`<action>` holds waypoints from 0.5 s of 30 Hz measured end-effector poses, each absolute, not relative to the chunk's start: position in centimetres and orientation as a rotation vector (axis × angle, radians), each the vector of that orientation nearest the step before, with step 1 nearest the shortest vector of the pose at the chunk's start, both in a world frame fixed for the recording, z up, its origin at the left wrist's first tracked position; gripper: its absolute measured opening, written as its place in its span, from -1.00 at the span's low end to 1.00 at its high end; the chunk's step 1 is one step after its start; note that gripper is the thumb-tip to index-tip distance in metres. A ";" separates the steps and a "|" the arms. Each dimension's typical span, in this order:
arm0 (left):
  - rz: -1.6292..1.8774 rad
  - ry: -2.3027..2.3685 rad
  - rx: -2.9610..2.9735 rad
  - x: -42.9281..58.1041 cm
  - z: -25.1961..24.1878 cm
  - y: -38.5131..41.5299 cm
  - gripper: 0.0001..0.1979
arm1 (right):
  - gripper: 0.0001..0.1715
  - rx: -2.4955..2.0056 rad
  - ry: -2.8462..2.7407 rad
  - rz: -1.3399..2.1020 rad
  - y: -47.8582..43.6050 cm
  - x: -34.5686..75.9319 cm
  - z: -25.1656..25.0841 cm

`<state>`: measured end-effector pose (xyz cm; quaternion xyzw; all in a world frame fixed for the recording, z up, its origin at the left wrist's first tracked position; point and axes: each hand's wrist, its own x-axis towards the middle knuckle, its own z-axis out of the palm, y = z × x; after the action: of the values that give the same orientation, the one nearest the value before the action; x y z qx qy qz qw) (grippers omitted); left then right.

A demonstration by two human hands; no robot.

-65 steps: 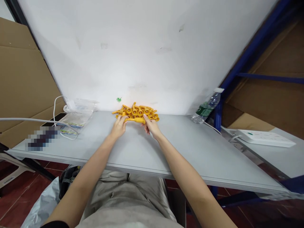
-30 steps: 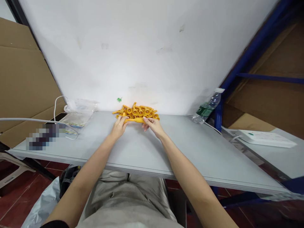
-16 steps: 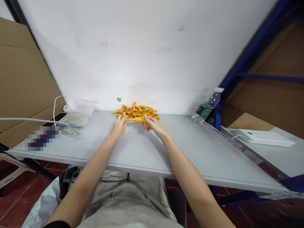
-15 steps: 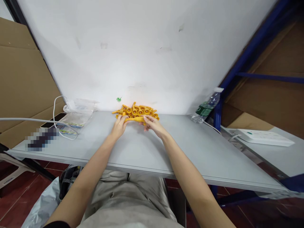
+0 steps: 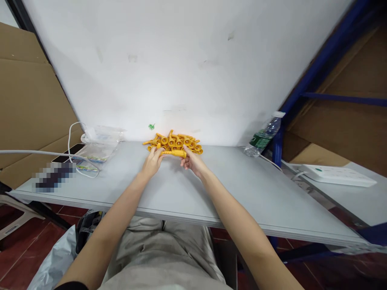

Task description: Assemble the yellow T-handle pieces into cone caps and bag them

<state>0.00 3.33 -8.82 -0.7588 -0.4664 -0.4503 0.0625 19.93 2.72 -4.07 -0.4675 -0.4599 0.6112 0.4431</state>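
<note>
Grey tabletop (image 5: 175, 193), white wall (image 5: 181, 60) behind: left grip (image 5: 152, 162) pinches yellow piece (image 5: 173, 153), right grip (image 5: 194, 162) loosely spread

Adds up to two hands (image 5: 152, 162) (image 5: 195, 163) and one ridged yellow plastic piece (image 5: 175, 153). Makes at least ten cup-ended yellow pieces (image 5: 179, 143), overlapping too much for an exact figure. Also comes to one clear green-labelled bottle (image 5: 260, 139), one phone (image 5: 75, 149) and one power strip (image 5: 338, 175).

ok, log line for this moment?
left hand: holding yellow piece | right hand: at its right-hand end | yellow pile: just behind | bottle: on table, to the right
</note>
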 end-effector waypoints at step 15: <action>-1.532 -1.409 -2.337 -0.4 -9.3 4.0 -0.40 | -0.77 -1.083 -1.089 1.162 8.4 17.8 0.5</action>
<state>-0.39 3.97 -9.31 -0.7468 -0.4503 -0.4894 0.0061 17.79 8.44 0.46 -0.4617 -0.4643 0.4953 0.5710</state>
